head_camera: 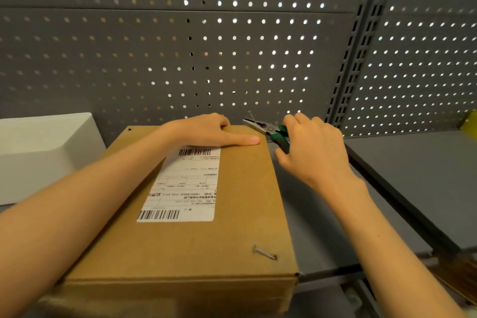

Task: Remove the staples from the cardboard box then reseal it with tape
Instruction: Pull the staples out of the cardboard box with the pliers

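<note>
One staple in the pliers, one on the lid

Two hands at the cardboard box (196, 240) on the grey shelf (413, 175). Left hand (206, 129) lies flat on the far edge, fingers straight, pressing down. Right hand (312, 147) grips green-handled pliers (268, 130) just off the far right corner, tips pinching a bent staple (249, 115). Another staple (265, 253) sits by the near right corner
</note>
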Motion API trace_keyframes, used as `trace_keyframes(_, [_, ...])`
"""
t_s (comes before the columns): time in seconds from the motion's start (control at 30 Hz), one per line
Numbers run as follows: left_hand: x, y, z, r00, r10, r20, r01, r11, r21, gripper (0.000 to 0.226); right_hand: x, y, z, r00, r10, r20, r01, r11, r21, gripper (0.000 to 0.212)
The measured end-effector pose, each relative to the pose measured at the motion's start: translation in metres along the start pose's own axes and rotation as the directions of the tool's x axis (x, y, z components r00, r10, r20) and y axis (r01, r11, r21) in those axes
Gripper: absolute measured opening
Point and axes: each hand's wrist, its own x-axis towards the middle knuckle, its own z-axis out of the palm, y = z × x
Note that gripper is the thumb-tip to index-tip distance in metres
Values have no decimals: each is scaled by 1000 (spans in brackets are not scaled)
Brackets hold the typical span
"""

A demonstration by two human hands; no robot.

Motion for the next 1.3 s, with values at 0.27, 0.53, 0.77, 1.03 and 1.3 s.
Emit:
trace_keyframes(0.27, [9, -6, 0, 1000, 15, 17, -15, 1000, -13, 83, -4, 0, 8, 999, -12, -42, 12, 1000, -4, 32])
trace_keyframes(0.53, [8, -6, 1, 1000, 19, -13, -19, 1000, -8, 80, -5, -5, 19, 992, 79, -98, -69, 993, 95, 36])
trace_keyframes(0.77, [7, -7, 2, 1000, 23, -19, -23, 1000, -9, 79, -5, -5, 22, 992, 94, -80, -83, 988, 131, 37])
trace_keyframes(1.03, [9, -8, 2, 999, 29, -19, -29, 1000, 9, 80, -2, -4, 20, 993, 112, -47, -102, 979, 175, 34])
trace_keyframes(1.3, [4, -8, -6, 993, 66, -99, -47, 982, 185, 87, 17, -9, -4, 991, 125, -48, -105, 946, 306, 27])
